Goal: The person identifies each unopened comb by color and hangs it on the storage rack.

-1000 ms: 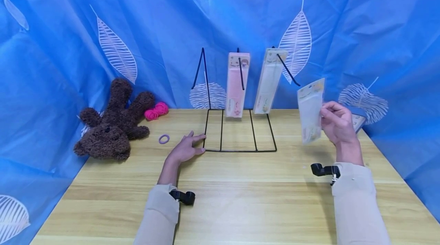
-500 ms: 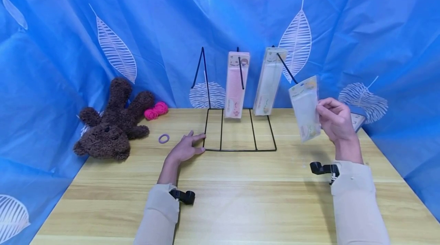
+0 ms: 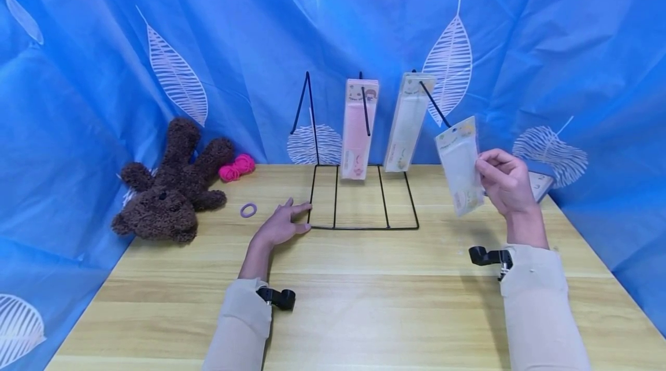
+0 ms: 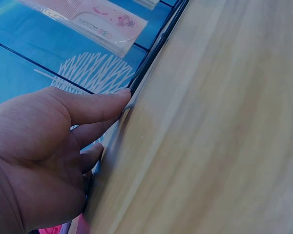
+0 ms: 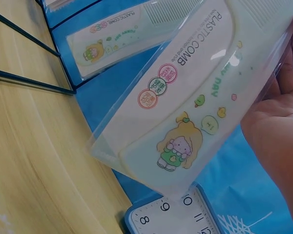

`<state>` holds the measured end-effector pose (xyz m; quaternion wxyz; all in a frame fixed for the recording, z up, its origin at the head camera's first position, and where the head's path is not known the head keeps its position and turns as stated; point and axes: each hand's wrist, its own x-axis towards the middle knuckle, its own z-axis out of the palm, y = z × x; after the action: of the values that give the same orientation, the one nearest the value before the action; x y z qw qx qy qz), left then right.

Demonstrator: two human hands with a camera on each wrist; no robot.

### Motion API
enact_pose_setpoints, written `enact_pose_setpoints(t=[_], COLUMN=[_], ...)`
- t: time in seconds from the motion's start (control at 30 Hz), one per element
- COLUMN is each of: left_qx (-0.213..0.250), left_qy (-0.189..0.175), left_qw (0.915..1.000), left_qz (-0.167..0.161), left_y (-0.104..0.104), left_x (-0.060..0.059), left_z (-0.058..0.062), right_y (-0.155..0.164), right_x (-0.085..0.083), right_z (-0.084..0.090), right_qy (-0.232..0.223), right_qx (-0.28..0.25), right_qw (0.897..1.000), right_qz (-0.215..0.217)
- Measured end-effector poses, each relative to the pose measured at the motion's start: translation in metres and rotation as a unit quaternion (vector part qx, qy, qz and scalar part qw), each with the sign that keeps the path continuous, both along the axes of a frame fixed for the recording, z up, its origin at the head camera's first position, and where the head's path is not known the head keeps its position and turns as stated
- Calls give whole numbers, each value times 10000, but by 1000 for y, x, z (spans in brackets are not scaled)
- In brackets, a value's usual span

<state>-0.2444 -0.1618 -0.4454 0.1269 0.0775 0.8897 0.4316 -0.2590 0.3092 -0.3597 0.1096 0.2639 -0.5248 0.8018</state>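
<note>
Head view: right hand [image 3: 507,183] pinches a packaged plastic comb [image 3: 460,166]; left hand [image 3: 281,225], fingers relaxed, steadies the wire rack [image 3: 364,226]. Loose pinch risks dropping it.

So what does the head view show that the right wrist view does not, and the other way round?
Only the head view shows the left hand resting on the table at the wire rack, the teddy bear, the pink yarn and the hair tie. Only the right wrist view shows a clock and the print PLASTIC COMB. Both show the right hand holding a comb packet.
</note>
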Motion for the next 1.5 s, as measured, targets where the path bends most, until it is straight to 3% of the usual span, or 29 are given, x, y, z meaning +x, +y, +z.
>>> enact_pose_setpoints(t=[0.13, 0.3, 0.5, 0.77, 1.13, 1.3, 1.5], left_qx=[47, 65, 82, 90, 69, 73, 47], left_qy=[2, 123, 137, 144, 165, 139, 106], left_qw=[10000, 9999, 9998, 9998, 9998, 9999, 9999], left_qz=[-6, -81, -95, -73, -55, -65, -37], left_y=[0, 0, -1, -2, -2, -2, -1], left_x=[1, -1, -2, -2, -3, -4, -3], left_z=[-1, -3, -3, -3, -3, -4, -4], right_y=[-1, -4, -10, -23, -45, -53, -61], right_x=[-1, -1, 0, -4, -22, -34, -51], right_z=[0, -2, -4, 1, 8, 11, 15], right_qy=[59, -75, 122, -31, -917, -1252, -1602], right_qx=[-38, 164, 1021, 2045, 2268, 2118, 1799], right_qw=[9998, 9998, 9947, 9753, 9554, 9548, 9613], right_qz=[199, 118, -37, -831, -1654, -1669, -1336])
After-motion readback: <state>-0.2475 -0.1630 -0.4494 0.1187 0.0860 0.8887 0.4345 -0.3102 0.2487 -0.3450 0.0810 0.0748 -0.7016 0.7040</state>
